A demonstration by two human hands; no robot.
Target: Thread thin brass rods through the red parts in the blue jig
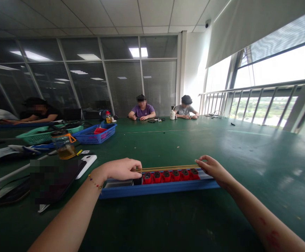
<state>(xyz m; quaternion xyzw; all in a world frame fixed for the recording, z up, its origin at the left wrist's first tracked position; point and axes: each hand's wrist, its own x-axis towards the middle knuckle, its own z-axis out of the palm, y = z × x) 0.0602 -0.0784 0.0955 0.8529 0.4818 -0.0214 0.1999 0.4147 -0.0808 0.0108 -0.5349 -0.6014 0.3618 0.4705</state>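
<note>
A long blue tray lies across the table in front of me. Inside it stands a row of several red parts with black tops, with a dark block and a flat grey piece left of them. Thin yellowish strands, looking like a stretched rubber band, run between my hands along the row's far side. My left hand is over the tray's left part, thumb and fingers curled at the strands' left end. Fingertips of my right hand pinch the strands' other end above the tray's right end.
To the left are a jar with an orange handle, a blue basket, a green basket, a white object and a dark pouch. Several people sit around the green table. A white bottle stands at the far side.
</note>
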